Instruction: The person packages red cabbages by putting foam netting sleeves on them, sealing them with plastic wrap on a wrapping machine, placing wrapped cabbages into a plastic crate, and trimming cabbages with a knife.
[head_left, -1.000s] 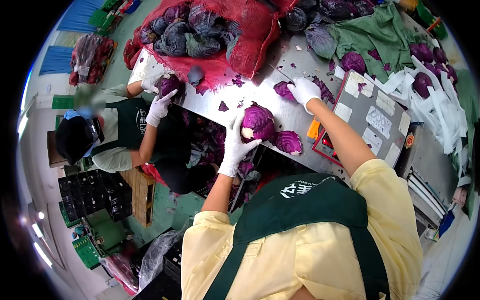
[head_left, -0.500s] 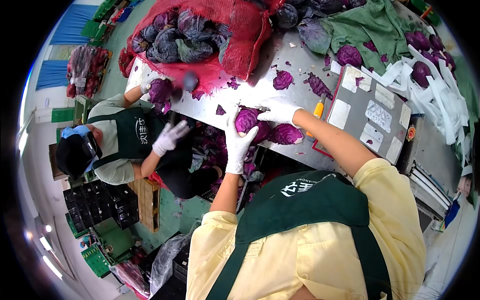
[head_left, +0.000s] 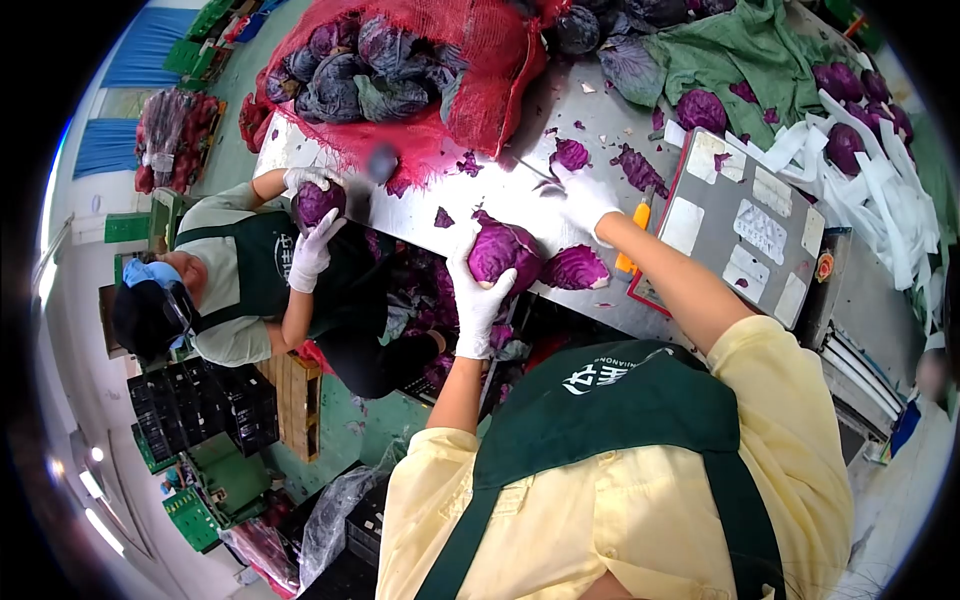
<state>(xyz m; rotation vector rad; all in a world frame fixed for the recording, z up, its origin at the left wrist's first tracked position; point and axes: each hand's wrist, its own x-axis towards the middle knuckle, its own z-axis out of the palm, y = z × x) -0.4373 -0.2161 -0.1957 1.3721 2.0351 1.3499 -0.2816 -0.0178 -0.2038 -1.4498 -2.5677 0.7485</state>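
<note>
In my gloved left hand [head_left: 476, 300] is a red cabbage [head_left: 505, 252], held from its near left side at the table's edge, fingers wrapped round it. My gloved right hand [head_left: 583, 203] is to the right of the cabbage and apart from it, over the metal table [head_left: 610, 305]. A thin blade, which looks like a knife [head_left: 532, 170], extends leftward from its fingers; the grip itself is blurred. A loose purple leaf [head_left: 575, 268] lies right of the cabbage. A small leaf piece [head_left: 570, 153] lies just beyond my right hand.
A co-worker on the left holds another red cabbage [head_left: 317, 203]. A red mesh sack [head_left: 490, 90] of cabbages lies at the back. Beside my right forearm are a yellow-handled tool [head_left: 634, 238] and a grey, labelled panel [head_left: 735, 225]. White strips [head_left: 870, 200] hang at right.
My right hand has left the cabbage and moved up and right, with a thin blade now showing at it. My left hand keeps the cabbage. The co-worker's hands have come together on a cabbage.
</note>
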